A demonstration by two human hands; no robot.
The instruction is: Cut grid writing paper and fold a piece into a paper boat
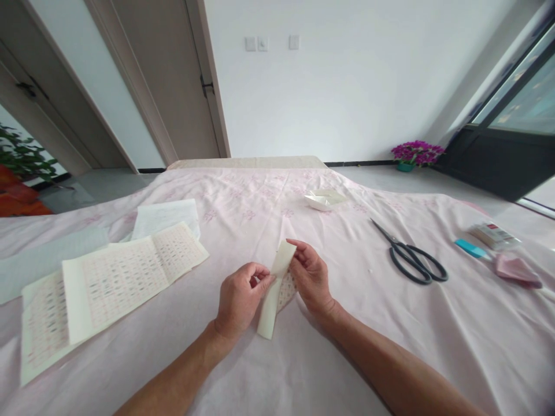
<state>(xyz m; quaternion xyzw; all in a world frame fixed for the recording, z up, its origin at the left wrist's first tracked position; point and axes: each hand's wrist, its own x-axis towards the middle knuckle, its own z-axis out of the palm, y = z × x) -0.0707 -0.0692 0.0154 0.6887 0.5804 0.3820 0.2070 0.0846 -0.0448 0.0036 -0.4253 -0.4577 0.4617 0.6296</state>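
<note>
Between my two hands is a piece of cream paper [271,309], folded, with a long plain strip in front and a printed triangular part showing behind it on the right. My left hand [243,297] pinches the strip's left edge near its middle with thumb and forefinger. Higher up on the right side, my right hand [313,277] grips the paper near its top corner, the fingers partly behind it. The paper is tilted just above the pink tablecloth [347,346]. Beyond my hands sits a small folded paper boat [325,199].
Sheets of written paper [125,283] lie on the left, with thin white sheets [167,216] behind them. To the right are black-handled scissors [410,254], a blue object [470,248], a wrapped packet [494,236] and a folded pink cloth [517,270].
</note>
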